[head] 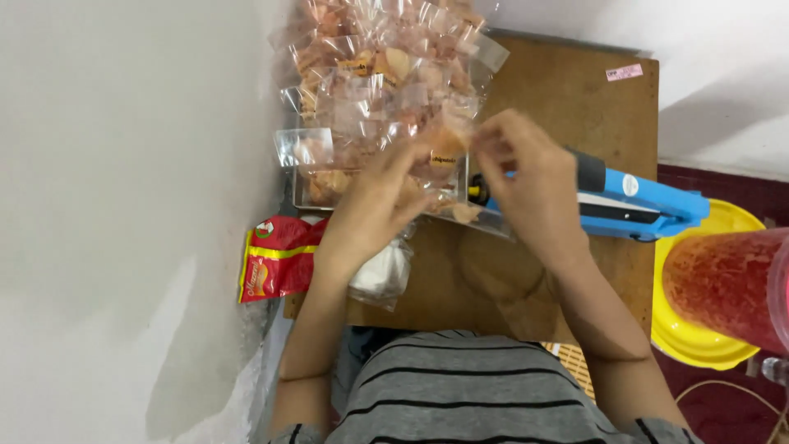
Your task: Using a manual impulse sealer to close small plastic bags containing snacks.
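My left hand and my right hand are raised together over a low wooden table. Between their fingertips they pinch a small clear plastic bag of orange-brown snack pieces with a small yellow label. Just beyond the hands lies a heap of similar filled clear bags. A metal tray sits under the near bags. Behind my right hand lies a blue heat sealer, its left end hidden by the hand.
A red and yellow snack packet lies at the table's left edge by the white wall. A clear bag with white contents rests under my left wrist. A yellow bowl and a container of red stuff stand at right.
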